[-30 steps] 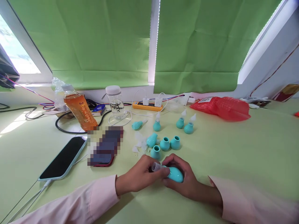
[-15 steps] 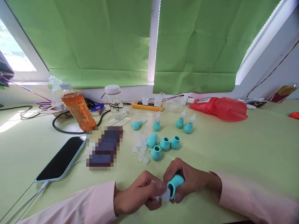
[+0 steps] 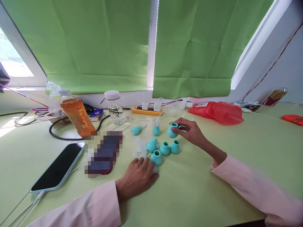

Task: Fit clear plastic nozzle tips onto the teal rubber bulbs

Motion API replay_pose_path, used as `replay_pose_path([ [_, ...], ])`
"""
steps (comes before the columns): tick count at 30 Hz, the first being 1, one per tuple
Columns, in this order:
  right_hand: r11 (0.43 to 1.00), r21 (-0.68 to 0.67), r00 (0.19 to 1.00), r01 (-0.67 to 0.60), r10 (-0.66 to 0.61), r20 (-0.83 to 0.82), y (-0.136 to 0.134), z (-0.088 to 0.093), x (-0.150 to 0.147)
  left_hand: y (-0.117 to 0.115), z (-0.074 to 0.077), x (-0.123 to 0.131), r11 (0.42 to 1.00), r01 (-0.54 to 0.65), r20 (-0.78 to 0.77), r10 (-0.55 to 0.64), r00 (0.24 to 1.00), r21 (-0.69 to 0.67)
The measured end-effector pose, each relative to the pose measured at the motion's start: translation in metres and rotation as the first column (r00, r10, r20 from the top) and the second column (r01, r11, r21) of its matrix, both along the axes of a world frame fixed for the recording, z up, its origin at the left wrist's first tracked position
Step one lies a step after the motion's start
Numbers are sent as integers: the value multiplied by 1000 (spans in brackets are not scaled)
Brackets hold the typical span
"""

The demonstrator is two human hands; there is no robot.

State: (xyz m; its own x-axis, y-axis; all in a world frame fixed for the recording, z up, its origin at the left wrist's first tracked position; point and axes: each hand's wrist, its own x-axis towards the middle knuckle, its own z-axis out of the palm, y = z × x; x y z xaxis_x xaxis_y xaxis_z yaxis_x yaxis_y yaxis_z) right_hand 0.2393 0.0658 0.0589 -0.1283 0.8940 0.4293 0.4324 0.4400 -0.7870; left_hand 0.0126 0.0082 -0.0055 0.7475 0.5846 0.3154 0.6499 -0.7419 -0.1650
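Right hand [image 3: 191, 130] pinches a smooth, round-bellied teal bulb [image 3: 172, 133] by its neck

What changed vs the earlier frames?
The right hand carried its turquoise bulb, now without the clear nozzle seen at first, forward. The left hand came off the bulb and is now palm-down by the clear pieces; whether it grips one is hidden. The other three open bulbs and the orange bottle stayed put.
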Motion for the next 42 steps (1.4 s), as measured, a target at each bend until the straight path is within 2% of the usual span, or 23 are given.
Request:
replay_pose_path([
  [3,994,-50,994,92,-89,61,23,-20,6,3,0,-1,1000,9,36,-9,999,3],
  [8,981,-190,968,48,1,252,34,-40,8,8,-8,-3,997,27,49,-31,998,74],
  [10,983,-180,953,38,19,302,32,-40,5,8,-9,-3,994,31,50,-36,998,103],
  [15,995,3,918,104,-97,384,32,-24,-9,6,-7,-2,991,36,72,-45,996,126],
  [20,984,-94,862,152,-86,500,55,-16,-26,5,-8,-1,981,98,96,-115,989,166],
  [23,992,-76,846,101,-45,532,67,-19,-36,6,-10,-2,977,111,110,-133,985,182],
  [26,997,-38,857,73,-43,514,67,-17,-42,6,-11,-2,968,132,154,-167,974,215],
  [27,997,-4,864,81,-68,498,64,-13,-43,5,-10,-2,964,140,182,-183,966,224],
  [29,984,146,896,99,-152,416,52,-2,-43,2,-6,-3,966,156,264,-209,942,207],
  [31,908,406,945,108,-220,241,31,11,-41,-2,-1,-4,976,179,373,-213,903,124],
  [33,835,546,972,77,-184,145,4,22,-39,-8,5,-7,978,210,482,-181,857,-6],
  [34,830,557,978,36,-143,149,-11,24,-38,-11,8,-8,971,226,530,-154,834,-74],
  [36,853,508,952,-123,-43,304,-40,21,-39,-16,13,-11,945,265,617,-95,781,-190],
  [39,823,451,866,-344,92,492,-71,0,-44,-21,20,-13,903,306,691,-14,723,-301],
  [42,798,393,780,-456,145,609,-83,-25,-50,-21,23,-8,877,277,626,34,779,-392],
])
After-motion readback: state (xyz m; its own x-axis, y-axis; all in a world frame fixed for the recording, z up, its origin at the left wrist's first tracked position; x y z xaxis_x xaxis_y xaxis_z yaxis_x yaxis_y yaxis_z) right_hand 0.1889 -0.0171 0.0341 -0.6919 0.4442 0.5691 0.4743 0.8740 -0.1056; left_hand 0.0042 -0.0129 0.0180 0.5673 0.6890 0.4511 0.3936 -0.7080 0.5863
